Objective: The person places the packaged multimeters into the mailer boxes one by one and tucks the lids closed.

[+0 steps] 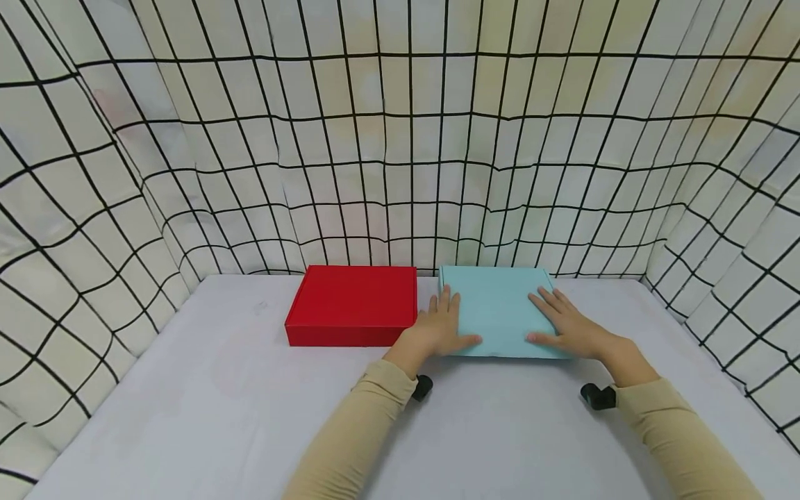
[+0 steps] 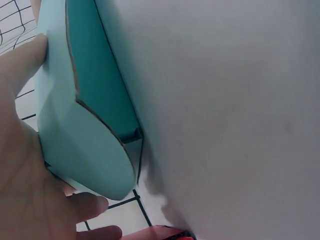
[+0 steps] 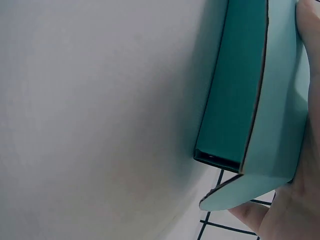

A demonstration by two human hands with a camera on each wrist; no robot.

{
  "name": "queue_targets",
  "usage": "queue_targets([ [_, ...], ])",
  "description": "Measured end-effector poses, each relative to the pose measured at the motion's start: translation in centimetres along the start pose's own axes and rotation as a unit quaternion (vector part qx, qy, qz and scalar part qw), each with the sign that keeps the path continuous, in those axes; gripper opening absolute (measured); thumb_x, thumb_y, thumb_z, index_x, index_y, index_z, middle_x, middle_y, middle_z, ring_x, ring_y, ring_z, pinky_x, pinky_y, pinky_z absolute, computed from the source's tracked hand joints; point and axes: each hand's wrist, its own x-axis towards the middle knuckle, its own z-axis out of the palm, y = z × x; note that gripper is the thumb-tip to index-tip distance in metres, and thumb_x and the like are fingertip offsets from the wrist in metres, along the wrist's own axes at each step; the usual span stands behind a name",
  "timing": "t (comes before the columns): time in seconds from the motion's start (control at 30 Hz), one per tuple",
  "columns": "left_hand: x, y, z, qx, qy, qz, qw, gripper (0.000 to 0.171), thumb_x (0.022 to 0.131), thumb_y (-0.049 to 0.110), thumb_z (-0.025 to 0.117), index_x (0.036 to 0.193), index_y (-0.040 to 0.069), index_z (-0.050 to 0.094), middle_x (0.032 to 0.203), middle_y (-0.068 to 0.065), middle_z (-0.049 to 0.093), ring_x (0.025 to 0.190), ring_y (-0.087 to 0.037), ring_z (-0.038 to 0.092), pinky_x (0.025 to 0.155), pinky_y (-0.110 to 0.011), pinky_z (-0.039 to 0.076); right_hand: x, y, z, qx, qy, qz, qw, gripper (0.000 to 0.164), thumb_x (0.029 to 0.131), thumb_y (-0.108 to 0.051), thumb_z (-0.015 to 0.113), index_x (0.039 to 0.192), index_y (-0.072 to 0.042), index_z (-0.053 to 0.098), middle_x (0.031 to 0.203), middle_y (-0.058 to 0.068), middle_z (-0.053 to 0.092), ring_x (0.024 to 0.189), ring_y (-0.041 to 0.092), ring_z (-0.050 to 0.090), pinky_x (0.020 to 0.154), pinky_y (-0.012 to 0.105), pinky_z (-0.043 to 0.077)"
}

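A light blue cardboard box point(image 1: 496, 309) lies at the table's far side, between both hands. My left hand point(image 1: 439, 329) rests on its left edge with straight, spread fingers, the thumb pointing inward over the lid. On the right edge, my right hand point(image 1: 570, 328) lies likewise, thumb inward. In the left wrist view, the left thumb point(image 2: 31, 54) touches the lid, and a rounded side flap point(image 2: 87, 145) juts out at the corner. From the right wrist, the lid's front edge point(image 3: 255, 105) stands away from the darker teal front wall point(image 3: 237, 90).
Left of the blue box stands a flat red box point(image 1: 353, 302), near my left wrist. Both sit on a white table point(image 1: 250, 417). Behind and at the sides hangs a pale cloth with a black grid point(image 1: 409, 139). A black device point(image 1: 598, 396) is at the right wrist.
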Motion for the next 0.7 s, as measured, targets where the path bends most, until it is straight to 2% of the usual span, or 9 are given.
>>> queue_targets([
  [0.17,-0.08,0.23,-0.18,0.029,0.003,-0.01,0.9995,0.099,0.097,0.059,0.059,0.165,0.005,0.011,0.171,-0.014,0.002,0.154,-0.04,0.014,0.12,-0.054,0.025,0.27,-0.34,-0.03,-0.006,0.002,0.007,1.0,0.094,0.098,-0.054,0.063,0.161,0.001,0.021,0.167,0.028,0.009,0.151,0.053,-0.001,0.114,0.074,0.01],
  [0.7,0.16,-0.02,0.59,0.008,0.005,-0.007,0.9999,0.101,0.096,0.059,0.06,0.165,0.007,0.009,0.172,-0.012,-0.001,0.155,-0.039,0.013,0.12,-0.052,0.025,-0.24,-0.35,0.02,0.002,0.005,0.008,1.0,0.093,0.098,-0.052,0.065,0.162,0.0,0.022,0.167,0.027,0.009,0.151,0.054,-0.001,0.113,0.075,0.01],
])
